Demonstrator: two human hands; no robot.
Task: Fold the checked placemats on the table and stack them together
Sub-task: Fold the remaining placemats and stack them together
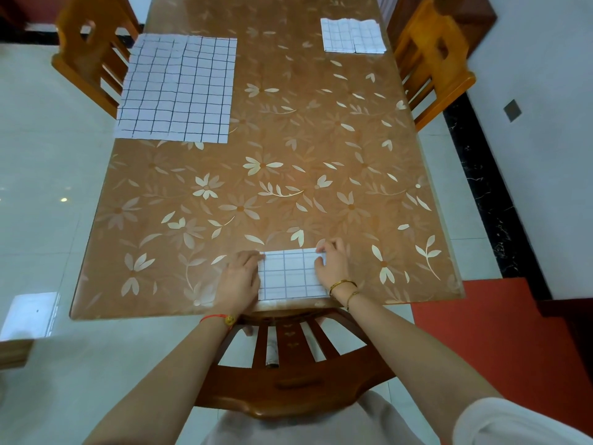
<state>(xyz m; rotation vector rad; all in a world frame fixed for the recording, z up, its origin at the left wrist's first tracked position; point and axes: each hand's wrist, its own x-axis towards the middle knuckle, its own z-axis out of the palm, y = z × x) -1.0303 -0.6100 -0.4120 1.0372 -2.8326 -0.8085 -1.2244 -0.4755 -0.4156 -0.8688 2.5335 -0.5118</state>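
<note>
Head view: folded placemat (290, 274) at near table (288, 139) edge; L hand (240, 274) presses flat, R hand (332, 263) grip pinches R edge.

A long table (288, 139) under a glossy amber flowered cover fills the middle of the room. The dark near chair (288, 380) is tucked in at its end, with the left chair (93, 56) and right chair (433, 59) farther up. Pale floor tiles (48, 187) catch a spot of light. A black marble strip (487, 187) runs along the white wall (545, 155).
</note>
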